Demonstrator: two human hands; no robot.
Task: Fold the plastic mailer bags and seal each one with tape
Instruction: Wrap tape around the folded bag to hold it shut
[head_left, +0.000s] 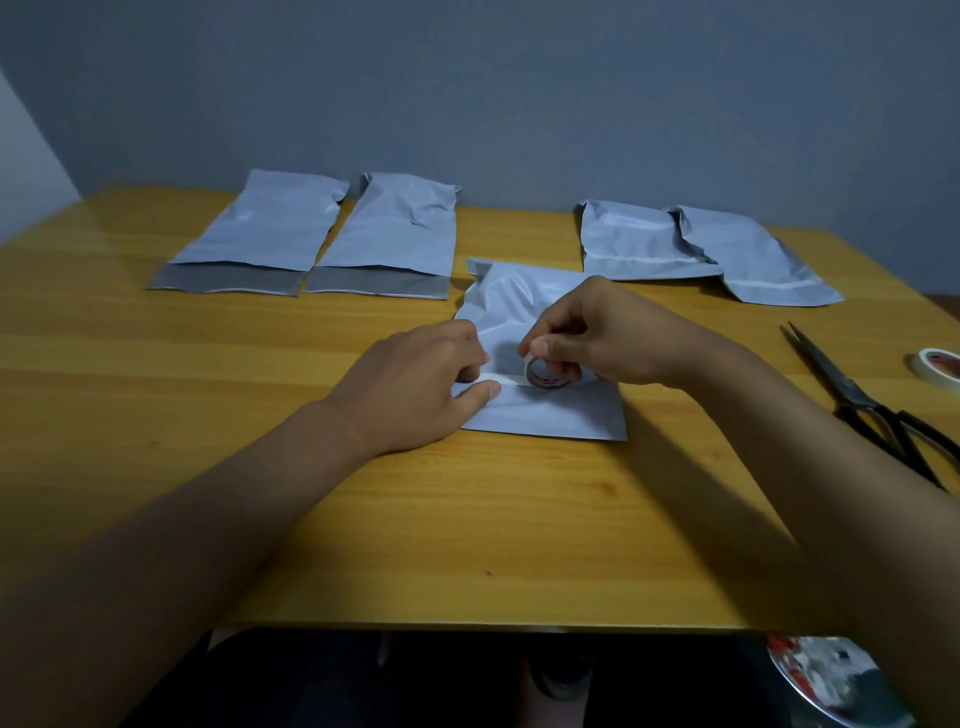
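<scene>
A folded grey mailer bag (550, 410) lies in the middle of the wooden table (467, 519). My right hand (608, 332) grips a small roll of white tape (545, 375) standing on the bag. A short strip of tape (506, 380) runs left from the roll across the fold. My left hand (421, 384) pinches the strip's free end against the bag with thumb and fingers. Two unfolded mailers (260, 234) (395, 239) with open flaps lie at the back left. Two folded, taped mailers (634, 244) (753, 260) lie at the back right.
Black scissors (872, 410) lie near the table's right edge, points toward the wall. A second tape roll (937, 364) sits just beyond them at the far right. A grey wall stands behind the table. A patterned object (831, 680) shows below the front edge at right.
</scene>
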